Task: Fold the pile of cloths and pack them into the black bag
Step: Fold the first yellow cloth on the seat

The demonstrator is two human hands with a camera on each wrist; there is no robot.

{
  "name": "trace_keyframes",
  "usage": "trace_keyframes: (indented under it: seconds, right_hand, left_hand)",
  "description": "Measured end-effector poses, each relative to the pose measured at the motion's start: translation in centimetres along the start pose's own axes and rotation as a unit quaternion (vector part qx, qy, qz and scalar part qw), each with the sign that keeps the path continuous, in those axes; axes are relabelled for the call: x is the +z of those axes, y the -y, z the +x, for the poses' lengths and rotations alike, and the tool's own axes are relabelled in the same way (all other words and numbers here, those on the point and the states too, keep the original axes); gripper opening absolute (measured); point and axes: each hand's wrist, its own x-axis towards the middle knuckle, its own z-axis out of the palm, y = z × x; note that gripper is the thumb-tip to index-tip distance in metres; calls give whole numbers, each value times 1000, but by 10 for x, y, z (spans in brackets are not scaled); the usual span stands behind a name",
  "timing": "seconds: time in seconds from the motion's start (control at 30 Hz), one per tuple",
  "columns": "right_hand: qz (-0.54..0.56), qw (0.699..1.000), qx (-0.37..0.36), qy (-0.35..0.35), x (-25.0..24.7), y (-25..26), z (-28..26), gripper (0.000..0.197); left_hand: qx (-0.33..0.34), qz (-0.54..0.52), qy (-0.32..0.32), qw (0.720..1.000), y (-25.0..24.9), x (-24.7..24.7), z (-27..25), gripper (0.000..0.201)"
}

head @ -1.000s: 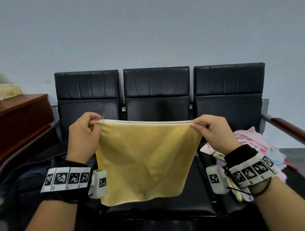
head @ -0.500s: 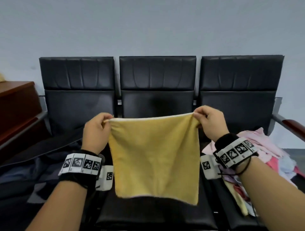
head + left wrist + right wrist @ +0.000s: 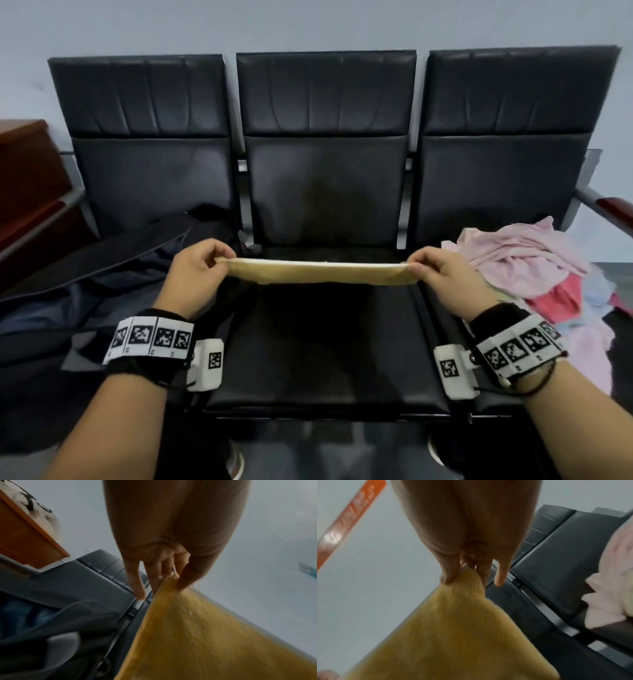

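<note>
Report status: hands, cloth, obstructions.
Left hand, right hand pinch yellow cloth corners, stretched above middle seat. Pile right; black bag left. Nothing in the way.

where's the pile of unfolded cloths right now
In the head view the pile of cloths lies on the right-hand seat, just right of the right hand pinching the yellow cloth.

Both forearms are showing bare, with no sleeves. The left wrist is wearing a black band (image 3: 150, 346) wrapped by a white strip of four square black-and-white markers. A white boxy camera (image 3: 207, 365) with one small marker is sitting on its inner side. The right wrist is wearing a matching black band (image 3: 513, 344) with a white marker strip, and a white camera (image 3: 454, 371) with its own marker. A thin black cord (image 3: 529, 387) is looping around the right wrist.
</note>
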Motion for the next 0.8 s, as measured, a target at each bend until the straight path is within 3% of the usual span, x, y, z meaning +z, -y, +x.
trace_keyframes:
  seconds: [0.13, 0.27, 0.4, 0.6, 0.8]
  right_hand:
    - [-29, 987, 73, 141, 23, -32, -37, 24]
    - [-35, 974, 107, 195, 37, -53, -57, 20]
    - [-20, 976, 132, 169, 50, -69, -56, 15]
    - [-35, 982, 174, 67, 73, -97, -35, 17]
    - [-45, 981, 191, 14, 96, -122, 1, 19]
  left_hand:
    - [-93, 29, 195, 976, 32, 18, -44, 29]
    - [-143, 11, 290, 946, 54, 33, -75, 27]
    - [-165, -12, 282, 945, 67, 42, -77, 23]
    - [-196, -15, 173, 965, 83, 72, -57, 22]
    - [-226, -26, 137, 964, 102, 104, -29, 18]
